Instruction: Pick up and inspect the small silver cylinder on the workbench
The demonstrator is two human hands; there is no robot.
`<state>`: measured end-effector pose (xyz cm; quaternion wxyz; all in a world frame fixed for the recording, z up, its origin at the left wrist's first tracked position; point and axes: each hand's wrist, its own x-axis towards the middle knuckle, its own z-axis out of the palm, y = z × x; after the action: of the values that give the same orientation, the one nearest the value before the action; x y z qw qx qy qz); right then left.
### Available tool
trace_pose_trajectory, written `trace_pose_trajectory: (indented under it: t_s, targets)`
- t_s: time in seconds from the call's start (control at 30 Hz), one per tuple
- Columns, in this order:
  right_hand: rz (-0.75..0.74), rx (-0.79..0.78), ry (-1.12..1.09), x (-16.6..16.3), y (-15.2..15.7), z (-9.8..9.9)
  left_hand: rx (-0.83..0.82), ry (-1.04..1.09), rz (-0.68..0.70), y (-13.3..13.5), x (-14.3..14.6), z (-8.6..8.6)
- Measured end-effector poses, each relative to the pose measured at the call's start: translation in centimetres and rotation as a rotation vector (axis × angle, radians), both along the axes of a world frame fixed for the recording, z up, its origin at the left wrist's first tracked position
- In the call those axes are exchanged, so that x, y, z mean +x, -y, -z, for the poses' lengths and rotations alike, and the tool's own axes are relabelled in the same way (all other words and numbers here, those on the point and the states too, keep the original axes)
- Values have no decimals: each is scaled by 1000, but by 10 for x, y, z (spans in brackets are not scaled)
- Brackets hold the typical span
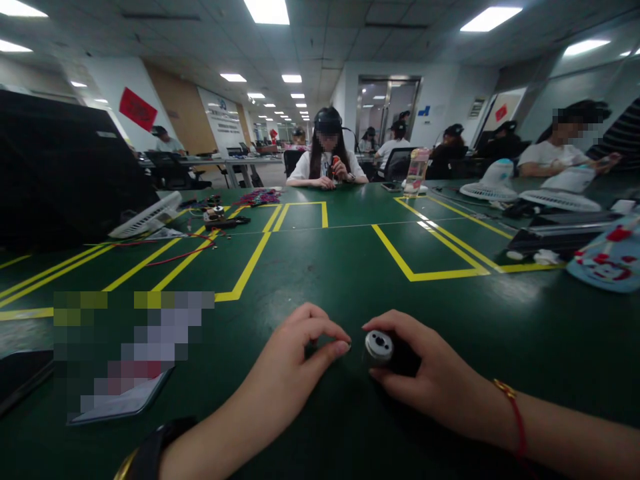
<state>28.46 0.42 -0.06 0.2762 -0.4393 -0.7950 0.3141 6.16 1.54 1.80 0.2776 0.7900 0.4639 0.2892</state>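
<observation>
My right hand (420, 373) has its thumb and fingers around a small cylindrical motor (380, 345). The motor stands upright on the green table, its silver end face up, with a dark centre and small holes in it. Just left of it, my left hand (305, 353) is closed in a pinch, thumb against index finger. A tiny dark speck shows at those fingertips, too small to name. A short gap separates the left fingertips from the motor.
Yellow tape lines mark the green table (320, 267). A badge-like card (150, 393) lies at left beside a dark flat object (23, 377). Wires and a small device (216, 215) sit farther off. White fans (493, 183) and a bottle (416, 172) stand right. A person sits opposite.
</observation>
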Motion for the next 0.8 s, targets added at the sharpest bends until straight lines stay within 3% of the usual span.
trace_pose_trajectory:
  t_s: [0.17,0.47,0.8]
  targets:
    - [3,-18,-14,-2,0,1,-18,-102,69,-2,1,15]
    - [-8,-27,0,-2,1,2,-47,-83,96,10,0,3]
    - [-27,4,-9,-4,2,0,38,-164,88,7,8,10]
